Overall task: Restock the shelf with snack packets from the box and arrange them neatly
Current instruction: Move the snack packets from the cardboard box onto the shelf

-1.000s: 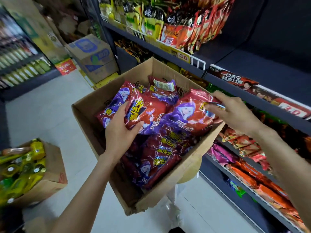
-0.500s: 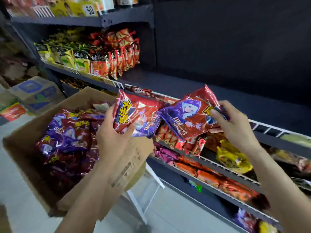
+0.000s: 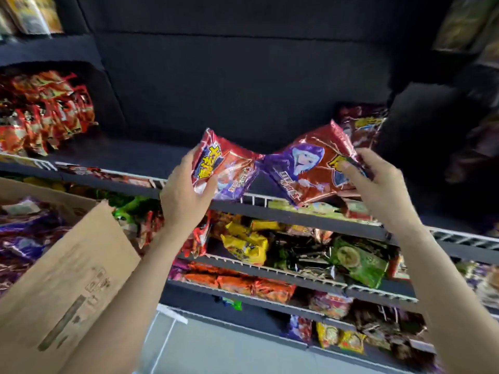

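left hand grips red-purple packet by lower edge, right hand pinches second packet at corner; both over dark shelf, box at left; packets look light, crinkly, slick, crushable; hold by seams, no squeeze

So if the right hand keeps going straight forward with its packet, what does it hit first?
Probably the matching red and purple packet standing at the shelf's back right. The right hand points towards it, though depth is unclear.

Bare dark shelf lies open between red packets and standing packet.
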A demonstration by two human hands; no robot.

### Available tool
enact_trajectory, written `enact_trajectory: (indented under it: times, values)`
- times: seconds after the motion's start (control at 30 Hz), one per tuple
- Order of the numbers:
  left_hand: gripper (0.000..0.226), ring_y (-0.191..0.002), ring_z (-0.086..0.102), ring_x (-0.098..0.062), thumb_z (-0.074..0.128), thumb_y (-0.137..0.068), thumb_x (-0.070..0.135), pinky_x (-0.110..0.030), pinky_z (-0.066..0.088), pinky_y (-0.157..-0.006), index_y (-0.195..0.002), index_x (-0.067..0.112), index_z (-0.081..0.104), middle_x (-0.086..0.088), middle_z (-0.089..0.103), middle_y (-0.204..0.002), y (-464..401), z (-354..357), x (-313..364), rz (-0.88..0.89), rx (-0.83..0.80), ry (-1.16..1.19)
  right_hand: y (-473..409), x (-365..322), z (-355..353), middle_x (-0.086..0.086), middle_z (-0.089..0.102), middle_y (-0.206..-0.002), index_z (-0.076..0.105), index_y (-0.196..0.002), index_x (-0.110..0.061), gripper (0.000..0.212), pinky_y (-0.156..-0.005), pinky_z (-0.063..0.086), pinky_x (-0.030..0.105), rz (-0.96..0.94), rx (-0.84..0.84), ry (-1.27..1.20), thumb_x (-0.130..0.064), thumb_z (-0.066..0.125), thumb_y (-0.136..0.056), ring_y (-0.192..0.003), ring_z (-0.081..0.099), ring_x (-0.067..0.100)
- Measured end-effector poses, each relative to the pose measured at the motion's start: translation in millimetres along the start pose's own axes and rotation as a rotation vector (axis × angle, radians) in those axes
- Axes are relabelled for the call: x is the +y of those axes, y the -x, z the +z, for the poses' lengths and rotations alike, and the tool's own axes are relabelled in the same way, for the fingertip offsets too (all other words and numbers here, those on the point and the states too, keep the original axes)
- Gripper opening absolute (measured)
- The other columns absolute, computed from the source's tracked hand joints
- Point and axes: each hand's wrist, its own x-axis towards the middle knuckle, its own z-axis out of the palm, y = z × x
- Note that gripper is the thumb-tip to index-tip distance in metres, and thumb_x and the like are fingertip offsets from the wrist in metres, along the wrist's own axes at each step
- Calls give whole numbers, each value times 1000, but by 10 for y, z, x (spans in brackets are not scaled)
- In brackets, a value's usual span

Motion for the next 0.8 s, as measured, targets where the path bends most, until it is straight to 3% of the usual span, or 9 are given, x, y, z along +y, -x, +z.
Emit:
enact_trajectory:
  times: [0.13,0.27,0.4,0.53,0.7,0.8]
  values:
    - [48,-100,61,-13,61,-89,28,-29,45,-84,-133,24,45,17,60,-107,-290,369,375,78,-155,115,-247,346,-409,-10,68,-88,64,-115,-19,22,-65,44,13,-41,127,110,-22,57,-94,-70,58,-5]
    - [45,-98,61,-14,57,-91,30,-33,50,-82,-133,22,45,5,64,-109,-485,684,499,162,-182,96,-439,765,-510,5,66,-116,65,-120,-15,30,-87,41,15,-67,87,382,-10,60,-90,-104,61,16]
    - [42,-91,59,-14,61,-90,26,-26,45,-67,-130,18,49,-1,64,-106,-698,856,623,343,-66,78,-624,1089,-468,6,64,-119,66,-118,-16,33,-92,40,17,-75,-51,496,-3,59,-88,-108,60,19]
    - [42,-87,60,-16,63,-89,25,-24,41,-60,-129,19,52,-2,66,-101,-943,1214,804,468,-112,28,-751,1248,-446,4,62,-119,64,-122,-17,30,-95,45,31,48,-290,543,-16,59,-92,-108,59,21]
    - [38,-83,63,-18,71,-82,22,-26,46,-57,-119,22,61,2,68,-93,-1036,1815,1158,614,-199,41,-695,1264,-548,-2,57,-124,62,-125,-17,31,-97,41,22,53,-423,522,-16,56,-94,-111,55,14]
    - [34,-91,63,-16,69,-84,26,-34,54,-62,-117,25,64,7,69,-105,-1069,2112,1403,669,-302,63,-678,1244,-628,-3,56,-125,62,-124,-17,31,-97,41,21,34,-468,513,-18,56,-94,-111,55,12]
